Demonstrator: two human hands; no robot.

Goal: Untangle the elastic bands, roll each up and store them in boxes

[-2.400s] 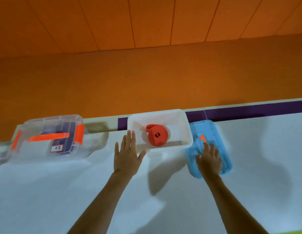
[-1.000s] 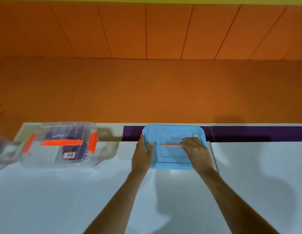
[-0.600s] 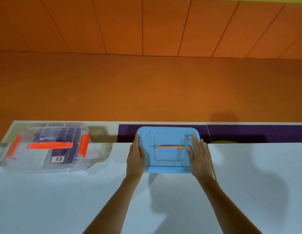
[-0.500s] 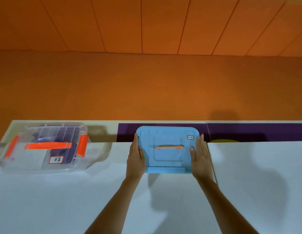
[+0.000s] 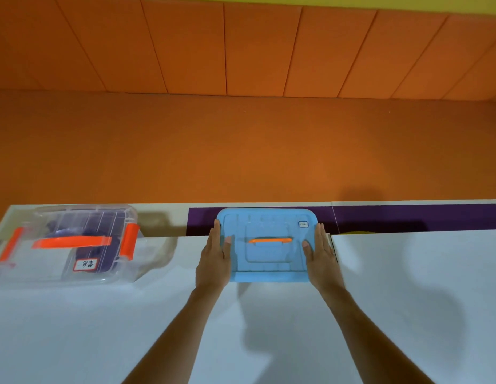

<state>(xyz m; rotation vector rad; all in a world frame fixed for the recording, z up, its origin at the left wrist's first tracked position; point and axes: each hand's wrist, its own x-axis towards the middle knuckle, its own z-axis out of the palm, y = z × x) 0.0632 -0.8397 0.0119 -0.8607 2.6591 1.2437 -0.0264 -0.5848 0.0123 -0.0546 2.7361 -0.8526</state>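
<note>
A blue lid (image 5: 269, 264) with a thin orange handle (image 5: 269, 240) covers the white box at the table's far edge, hiding the box and whatever is inside. My left hand (image 5: 213, 261) lies along the lid's left edge with its thumb on top. My right hand (image 5: 321, 259) mirrors it on the right edge. Both hands clasp the lid from the sides. To the left stands a clear box (image 5: 66, 245) with orange latches, closed, with a dark purple band (image 5: 87, 239) inside.
The white table (image 5: 407, 300) has a seam just right of the blue lid. A purple strip (image 5: 407, 216) runs along its far edge. Beyond it rises an orange padded wall (image 5: 241, 134).
The white box stood open with a rolled red band inside and the lid lay to its right. The lid now sits on the box with both hands at its sides.
</note>
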